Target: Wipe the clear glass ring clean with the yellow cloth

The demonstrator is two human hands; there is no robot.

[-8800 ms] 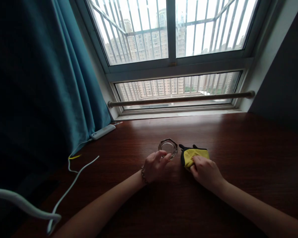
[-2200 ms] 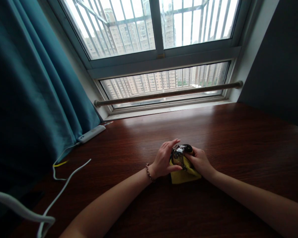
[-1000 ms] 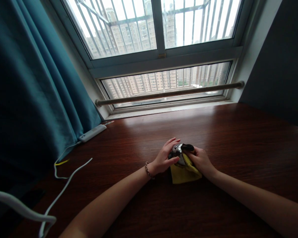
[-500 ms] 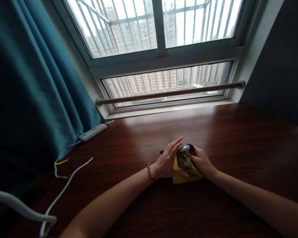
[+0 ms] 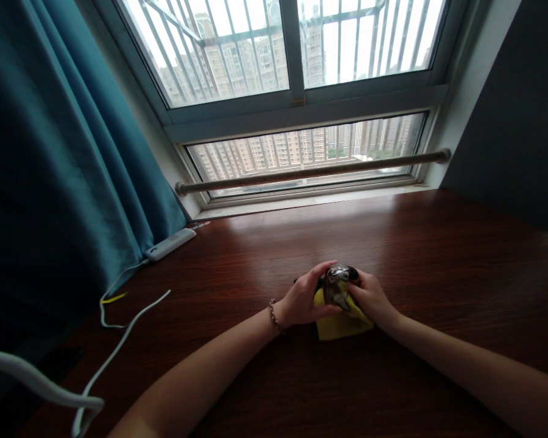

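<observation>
A shiny, partly see-through object with black parts at its sides is between my hands, just above the table; its kind is hard to make out. My left hand curls round its left side, index finger along the top and thumb below. On the right, my right hand is closed on the black end, its fingers mostly hidden. A yellow cloth hangs beneath the object, against both hands. Another dark piece pokes out behind my left hand.
Around my hands spreads a dark reddish wooden table. At the left are a white power strip, a white cable and a blue curtain. Beyond the table, a metal rail crosses the window.
My left hand's fingers have lowered and closed in round the shiny object, which has turned a little and shows a different face. My right hand has barely moved.
</observation>
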